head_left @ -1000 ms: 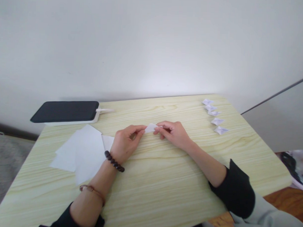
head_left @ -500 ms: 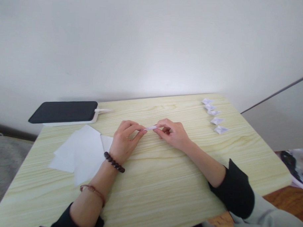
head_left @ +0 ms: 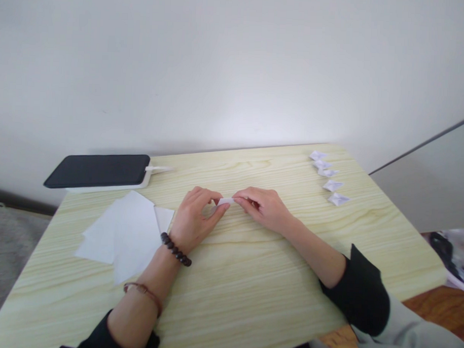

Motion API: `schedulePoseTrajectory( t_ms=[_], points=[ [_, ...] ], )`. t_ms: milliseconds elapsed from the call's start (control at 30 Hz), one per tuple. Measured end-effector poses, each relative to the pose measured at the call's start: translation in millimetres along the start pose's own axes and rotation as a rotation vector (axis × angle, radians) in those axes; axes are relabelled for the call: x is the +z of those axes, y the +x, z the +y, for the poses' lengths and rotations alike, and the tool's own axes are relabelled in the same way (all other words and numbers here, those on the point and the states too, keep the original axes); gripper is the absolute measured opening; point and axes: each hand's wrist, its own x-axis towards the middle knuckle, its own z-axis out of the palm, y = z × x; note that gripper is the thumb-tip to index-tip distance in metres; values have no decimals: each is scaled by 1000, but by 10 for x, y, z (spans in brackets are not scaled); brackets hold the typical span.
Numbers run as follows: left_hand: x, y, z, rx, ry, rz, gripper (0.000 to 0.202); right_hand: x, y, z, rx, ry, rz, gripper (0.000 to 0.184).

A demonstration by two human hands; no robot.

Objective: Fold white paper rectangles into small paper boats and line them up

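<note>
A small folded piece of white paper (head_left: 226, 201) is pinched between both of my hands just above the middle of the light wooden table (head_left: 251, 281). My left hand (head_left: 194, 221), with a dark bead bracelet at the wrist, grips its left end with closed fingers. My right hand (head_left: 265, 208) pinches its right end, fingers curled. Most of the paper is hidden by my fingertips.
Several loose white sheets (head_left: 123, 233) lie at the left of the table. A black phone on a white pad (head_left: 98, 170) with a plugged cable sits at the back left. Several small folded paper shapes (head_left: 329, 178) line the back right. A white wall stands behind.
The paper showed as a wider flat shape a second ago; now it looks narrower. Both hands have drawn closer together and sunk slightly toward the table.
</note>
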Motion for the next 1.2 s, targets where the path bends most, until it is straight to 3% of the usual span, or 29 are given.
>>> schedulePoseTrajectory(
  t_ms=[267,400,533,767,1200],
  points=[
    [5,0,15,15,-83,-62,8,20,-7,-8,40,49,17,13],
    [6,-11,9,-21,-71,-43,10,45,-19,17,71,92,91,12],
    [6,-15,9,-48,-76,-12,14,37,-26,30,27,-22,150,15],
    [-4,-6,28,-57,-117,-23,14,33,-36,34,-99,-94,139,21],
    [19,-16,2,20,-121,8,14,19,-7,18,-97,-186,57,20]
  ],
)
